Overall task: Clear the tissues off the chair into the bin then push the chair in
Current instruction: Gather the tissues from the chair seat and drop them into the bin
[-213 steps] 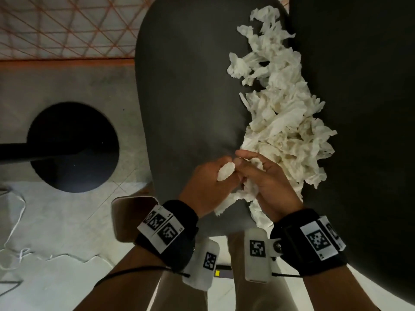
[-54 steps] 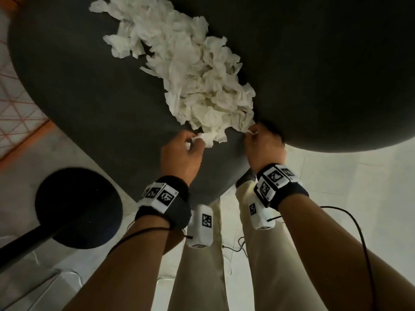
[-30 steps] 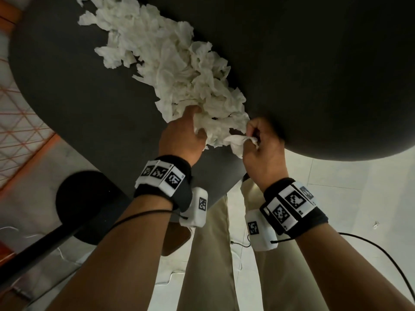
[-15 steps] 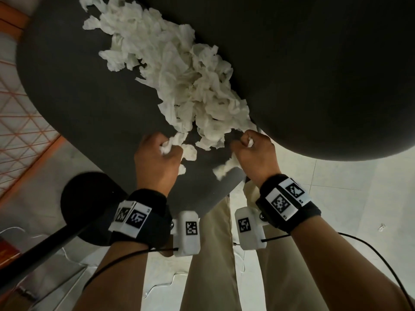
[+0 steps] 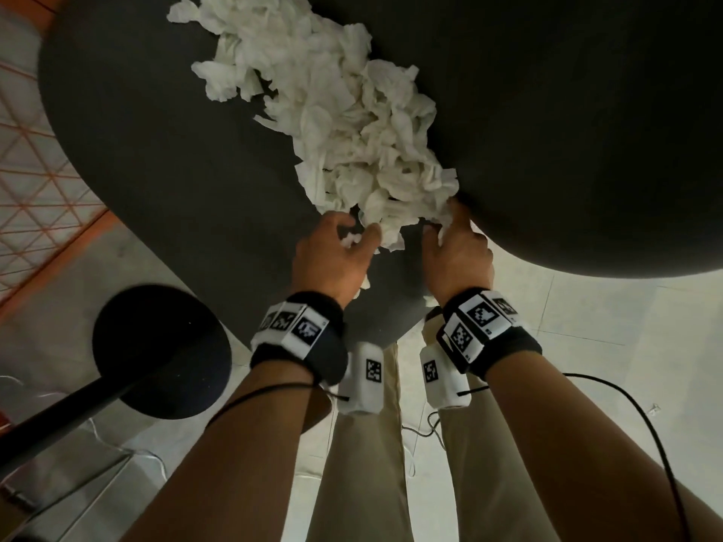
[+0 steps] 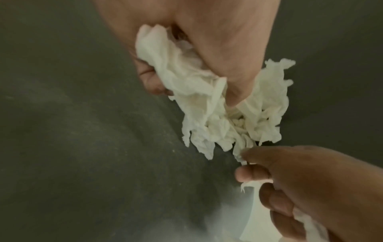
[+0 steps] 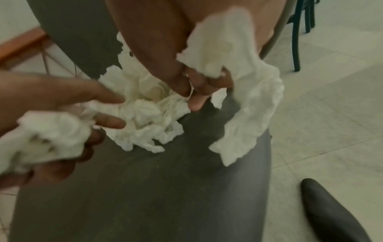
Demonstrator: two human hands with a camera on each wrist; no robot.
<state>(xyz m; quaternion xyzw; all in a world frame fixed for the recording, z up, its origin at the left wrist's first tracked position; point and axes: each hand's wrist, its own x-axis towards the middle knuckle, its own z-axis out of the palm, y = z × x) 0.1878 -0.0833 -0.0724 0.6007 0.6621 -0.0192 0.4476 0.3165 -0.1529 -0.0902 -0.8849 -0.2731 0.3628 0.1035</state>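
Observation:
A long pile of crumpled white tissues (image 5: pixel 352 123) lies on the dark grey chair seat (image 5: pixel 176 150), against the backrest (image 5: pixel 587 111). Both hands are at the pile's near end. My left hand (image 5: pixel 352 236) grips a wad of tissues (image 7: pixel 45 135) in its palm, with its index finger and thumb stretched into the pile (image 7: pixel 145 114). My right hand (image 5: pixel 442 228) holds a hanging tissue (image 7: pixel 244 81) in its curled fingers, its fingertips (image 7: pixel 194 101) pinching the pile's edge. No bin that I can make out.
A black round base on a dark pole (image 5: pixel 160 350) stands on the floor at the left. An orange wire grid (image 5: pixel 35 181) is beyond it. Cables (image 5: pixel 626 404) trail on the pale tiles. A dark rounded object (image 7: pixel 331 212) lies beside the seat.
Both hands have moved forward from the seat's near edge to the pile's near end, keeping their wads. The loose scraps near the seat edge no longer show.

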